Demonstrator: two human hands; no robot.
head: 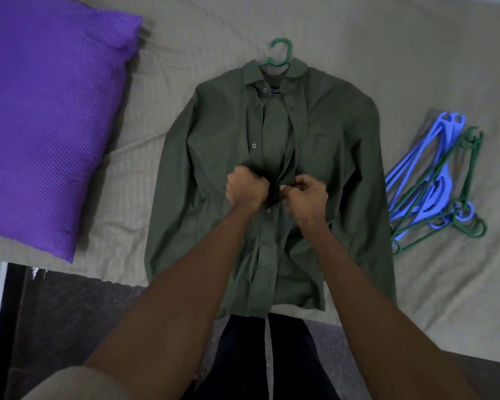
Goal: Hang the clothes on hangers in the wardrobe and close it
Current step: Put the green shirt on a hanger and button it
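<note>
The green shirt (214, 157) lay flat, front up, on the bed sheet (416, 53), between the purple pillow (49, 111) on one side and a loose pile of spare hangers (436, 186), blue and green, on the other. A green hanger (278, 53) was already inside it: only the hook and a short run of the shoulders showed above the collar.

Orientation: the shirt's long axis ran from collar to hem, collar at the far end, hem at the near edge of the bed and hanging slightly over it. Sleeves lay straight down both sides, roughly parallel to that axis. The hook pointed away from the person, its opening to the left side of the view.

Hands: both met at mid-chest on the button strip. The left hand (247, 187) was curled tight, gripping the edge that carries the buttons. The right hand (306, 194) pinched the opposite edge between thumb and fingertips. Upper front lay open; the buttons below the hands looked done up, though I could not be sure.

Handling, as judged: light, thin woven cloth, fully limp, no stiffness except collar and button strip. It creases and slides easily on a smooth plastic hanger, so an open front may let it slip off. Best lifted by the hanger hook or neck, not by the cloth; a second hand under the body would keep the sleeves from dragging.
</note>
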